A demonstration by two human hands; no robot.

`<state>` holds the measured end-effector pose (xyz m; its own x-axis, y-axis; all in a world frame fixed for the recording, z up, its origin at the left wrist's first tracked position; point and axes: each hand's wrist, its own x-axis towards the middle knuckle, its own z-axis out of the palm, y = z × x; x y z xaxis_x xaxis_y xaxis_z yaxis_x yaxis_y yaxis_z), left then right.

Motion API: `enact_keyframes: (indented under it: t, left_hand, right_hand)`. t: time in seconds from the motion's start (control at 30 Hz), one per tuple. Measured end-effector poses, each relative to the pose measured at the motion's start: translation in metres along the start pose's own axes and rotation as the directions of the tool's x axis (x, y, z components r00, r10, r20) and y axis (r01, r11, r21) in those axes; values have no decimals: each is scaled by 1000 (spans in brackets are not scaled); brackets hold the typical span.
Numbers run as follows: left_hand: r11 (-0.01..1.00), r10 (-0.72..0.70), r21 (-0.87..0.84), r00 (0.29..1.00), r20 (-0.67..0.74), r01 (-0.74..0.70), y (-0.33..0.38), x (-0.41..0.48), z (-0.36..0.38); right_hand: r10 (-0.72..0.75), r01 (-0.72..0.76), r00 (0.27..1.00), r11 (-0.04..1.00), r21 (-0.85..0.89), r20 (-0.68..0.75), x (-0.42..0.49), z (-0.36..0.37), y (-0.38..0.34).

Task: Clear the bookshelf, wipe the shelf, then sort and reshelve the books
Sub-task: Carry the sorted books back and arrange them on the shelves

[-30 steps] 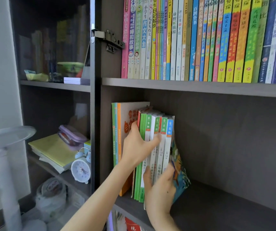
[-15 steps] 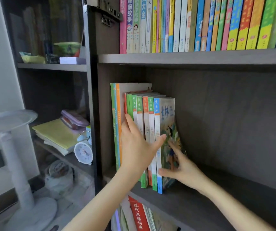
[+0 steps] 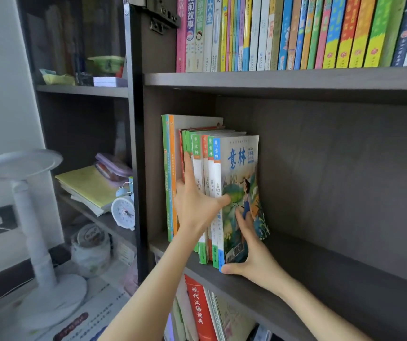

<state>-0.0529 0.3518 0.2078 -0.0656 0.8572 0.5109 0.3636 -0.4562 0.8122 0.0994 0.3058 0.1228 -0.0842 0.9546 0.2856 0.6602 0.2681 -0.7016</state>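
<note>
Head view: nearest, the right hand (image 3: 254, 259) is spread flat against the glossy cover titled 意林 (image 3: 240, 193), thumb at its lower corner; the left hand (image 3: 197, 205) is pressed open on the spines. The upright paperback row (image 3: 205, 183) is kept at the left end of the dark wood-grain shelf (image 3: 320, 274).

I saw a small batch of books (image 3: 210, 193) standing upright at the far left end of the dark wooden shelf (image 3: 320, 274), packed spine-out against the side panel. Two tall thin ones, green and orange, stood leftmost; shorter ones with green, orange and blue spine tops followed. The rightmost book (image 3: 241, 193) showed its illustrated cover with blue characters, its lower corner splayed slightly right. To their right the shelf lay bare.
</note>
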Motion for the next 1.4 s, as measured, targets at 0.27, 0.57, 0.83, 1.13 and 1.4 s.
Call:
enact_keyframes:
  t: [0.27,0.57,0.83,1.13,1.4]
  left_hand:
    - [988,102,-116,995,-14,-103,-9,-13,-26]
    - [968,252,24,963,-94,-250,-24,-17,-5]
    - [889,298,384,952,-75,-248,-53,-23,-37]
    - [949,71,311,996,-49,-52,-11,-13,-28]
    - [962,20,274,995,-101,8,2,-19,-4]
  right_hand:
    - [-149,152,988,970,-191,34,11,-4,-10]
    - [-94,117,992,934,338,-83,32,-8,-10]
    - [231,-153,950,931,330,-211,55,-36,1]
    - [468,-179,795,788,589,-385,106,-16,21]
    - [529,-214,640,820,531,-558,131,-1,-14]
